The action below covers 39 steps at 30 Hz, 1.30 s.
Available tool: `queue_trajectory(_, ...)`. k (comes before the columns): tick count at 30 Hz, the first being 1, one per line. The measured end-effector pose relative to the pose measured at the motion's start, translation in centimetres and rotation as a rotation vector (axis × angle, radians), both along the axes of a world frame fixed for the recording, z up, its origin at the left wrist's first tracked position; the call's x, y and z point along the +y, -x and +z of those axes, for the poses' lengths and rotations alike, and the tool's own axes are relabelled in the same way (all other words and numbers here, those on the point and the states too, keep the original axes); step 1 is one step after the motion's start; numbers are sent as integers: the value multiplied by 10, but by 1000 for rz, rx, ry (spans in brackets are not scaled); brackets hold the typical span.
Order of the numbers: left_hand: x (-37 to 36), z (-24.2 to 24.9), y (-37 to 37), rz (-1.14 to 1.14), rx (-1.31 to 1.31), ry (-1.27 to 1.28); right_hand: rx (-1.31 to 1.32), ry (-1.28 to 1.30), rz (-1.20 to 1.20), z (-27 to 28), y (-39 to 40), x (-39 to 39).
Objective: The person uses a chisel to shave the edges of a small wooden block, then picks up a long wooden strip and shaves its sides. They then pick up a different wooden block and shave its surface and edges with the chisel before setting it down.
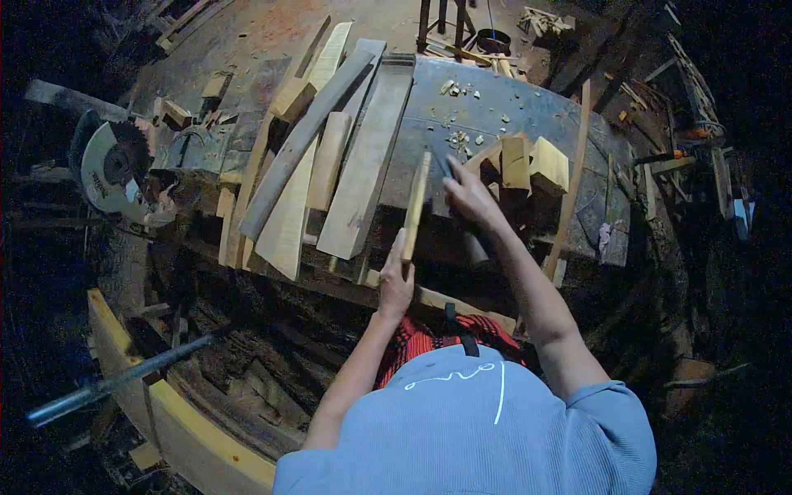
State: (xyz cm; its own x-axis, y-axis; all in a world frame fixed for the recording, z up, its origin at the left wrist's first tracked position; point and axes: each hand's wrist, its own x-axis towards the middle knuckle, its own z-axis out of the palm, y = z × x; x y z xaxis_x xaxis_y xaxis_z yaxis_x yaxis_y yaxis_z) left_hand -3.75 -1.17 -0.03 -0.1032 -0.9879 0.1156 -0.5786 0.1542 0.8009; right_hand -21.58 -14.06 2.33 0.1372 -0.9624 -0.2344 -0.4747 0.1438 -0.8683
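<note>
My left hand is closed around the lower end of a narrow wooden strip, held tilted up with its far end over the bench. My right hand is wrapped round a dark, flat-bladed tool, smeared by motion. The blade's end comes close to the strip's right side; I cannot tell its exact kind. Pale wood chips lie on the metal-topped workbench beyond both hands. To the right of my right hand stand short wood blocks.
Long boards and a grey plank lie across the bench at left. A circular saw sits at the far left. A long curved strip crosses the right side. A metal pipe and a thick beam are lower left.
</note>
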Motion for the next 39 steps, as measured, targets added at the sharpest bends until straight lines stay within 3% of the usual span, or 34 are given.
queue_trajectory(1, 2, 5, 1, 97, 213, -63, -1, 1, 0, -10, 4, 0)
queue_trajectory(2, -2, 11, -1, 101, 212, -59, -26, 75, -36, -27, 11, -1)
queue_trajectory(4, -7, 21, -10, 290, 212, -717, -52, 136, -58, -29, 13, 6)
queue_trajectory(5, -7, 26, -10, 408, 249, -614, -25, 107, 22, -29, 17, 20)
queue_trajectory(6, -8, 22, -12, 492, 498, -668, 5, 81, 100, -16, 18, 35)
queue_trajectory(7, -10, 22, -15, 490, 704, -718, -60, -284, 59, 13, 11, 51)
queue_trajectory(8, -13, 23, -18, 481, 911, -766, -174, -70, 134, -2, 14, 69)
queue_trajectory(9, -14, 19, -20, 481, 915, -770, -100, -8, 156, -4, 12, 86)
queue_trajectory(10, -15, 14, -22, 435, 1084, -802, -29, 52, 177, 3, 7, 99)
queue_trajectory(14, -19, 16, -17, 421, 1483, -916, 56, -376, 242, 66, -1, 139)
queue_trajectory(15, -19, 3, -18, 291, 1525, -904, 61, -404, 284, 72, -2, 145)
queue_trajectory(18, -12, -16, -9, 385, 1344, -846, 62, -340, 345, 69, -3, 158)
queue_trajectory(20, -6, -19, 0, 407, 1365, -856, 131, -487, 370, 77, -8, 154)
queue_trajectory(24, 3, -28, 11, 368, 1620, -847, 105, -352, 301, 46, -12, 144)
queue_trajectory(27, 10, -20, 17, 428, 1587, -928, 160, -210, 227, 2, -13, 111)
queue_trajectory(29, 15, -41, 22, 410, 1607, -871, 190, -161, 201, 0, -15, 96)
queue_trajectory(31, 16, -47, 21, 426, 1643, -813, 254, -280, 229, 17, -19, 90)
queue_trajectory(34, 19, -55, 15, 356, 1606, -860, 303, -182, 345, 18, -13, 121)
queue_trajectory(35, 20, -55, 16, 363, 1615, -851, 288, -262, 353, 23, -11, 124)
queue_trajectory(39, 24, -55, 23, 377, 1574, -809, 355, -153, 332, -15, -16, 76)
